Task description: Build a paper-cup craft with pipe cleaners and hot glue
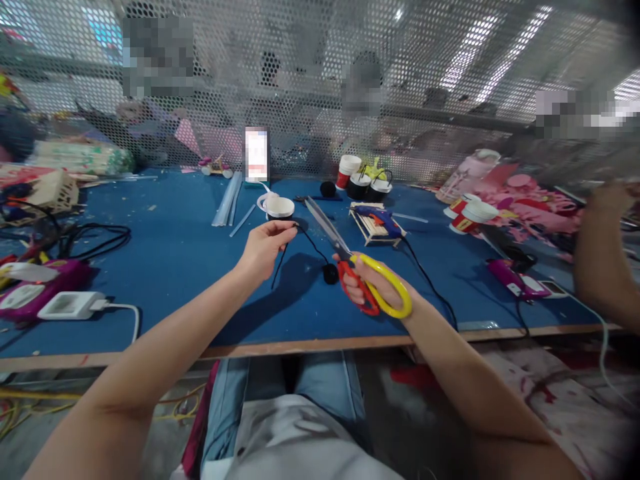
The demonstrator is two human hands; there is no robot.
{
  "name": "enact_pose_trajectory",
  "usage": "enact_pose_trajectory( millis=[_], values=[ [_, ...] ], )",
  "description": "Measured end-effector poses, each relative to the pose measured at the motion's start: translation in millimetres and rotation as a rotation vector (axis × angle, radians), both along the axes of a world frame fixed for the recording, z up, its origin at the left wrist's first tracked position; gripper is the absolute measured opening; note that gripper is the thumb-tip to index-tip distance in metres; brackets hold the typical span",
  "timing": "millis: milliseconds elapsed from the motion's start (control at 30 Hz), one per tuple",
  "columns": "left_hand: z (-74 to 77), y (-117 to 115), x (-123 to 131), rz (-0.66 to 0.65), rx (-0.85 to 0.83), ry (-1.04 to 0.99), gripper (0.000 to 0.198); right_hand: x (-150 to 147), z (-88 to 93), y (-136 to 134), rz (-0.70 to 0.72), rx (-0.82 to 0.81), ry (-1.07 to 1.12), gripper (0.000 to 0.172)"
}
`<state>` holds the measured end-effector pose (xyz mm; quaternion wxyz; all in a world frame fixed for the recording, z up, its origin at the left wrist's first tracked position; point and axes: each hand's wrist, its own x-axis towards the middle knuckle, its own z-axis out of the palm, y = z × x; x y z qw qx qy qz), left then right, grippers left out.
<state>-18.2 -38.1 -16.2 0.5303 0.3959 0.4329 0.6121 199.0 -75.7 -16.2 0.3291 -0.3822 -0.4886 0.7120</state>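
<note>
My left hand [270,248] pinches a length of black yarn [314,244] above the blue table. One end of the yarn dangles below the fingers, and the other runs to a small black ball of yarn [331,273]. In my right hand [373,280] is a pair of scissors [370,283] with one red and one yellow handle loop. The blades point forward and away from me, to the right of the yarn. Just beyond my left hand stands a paper cup [280,208] with a white top and a dark lower part.
A blue glue gun [380,217] rests on a wooden stick rack [370,233]. Several cups [350,170] stand behind it. Clear glue sticks [227,200] lie near a lit phone [257,155]. Purple power strips [517,279] sit at both sides. Another person's arm [607,247] is at right.
</note>
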Motion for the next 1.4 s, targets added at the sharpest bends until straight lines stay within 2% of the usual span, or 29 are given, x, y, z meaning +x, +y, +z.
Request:
enact_pose_trajectory(
  millis=[167,300,367,533,700,900,1133,1400],
  values=[
    [6.3,10,-2,0.085,0.061,0.121,0.017,-18,-6.7,-16,0.031,-0.034,0.171,0.061],
    [10.1,17,-3,0.149,0.154,0.262,0.015,-22,-9.0,-26,0.138,-0.071,0.221,0.068],
    [11.0,20,-3,0.171,0.202,0.326,0.013,-24,-9.4,-31,0.148,-0.103,0.202,0.067],
    [9.0,25,-1,0.219,0.295,0.436,0.011,-33,-10.4,-35,0.074,-0.158,0.183,0.064],
    [5.1,19,3,0.229,0.355,0.484,0.010,-41,-6.2,-32,0.029,-0.194,0.175,0.060],
    [4.7,8,9,0.229,0.365,0.494,0.009,-49,-7.7,-27,-0.015,-0.123,0.169,0.050],
    [2.6,5,9,0.215,0.373,0.502,0.011,-55,-10.0,-21,-0.035,-0.043,0.091,0.051],
    [6.1,-2,11,0.261,0.430,0.626,0.008,-58,-9.3,-18,-0.054,-0.015,0.081,0.050]
  ],
)
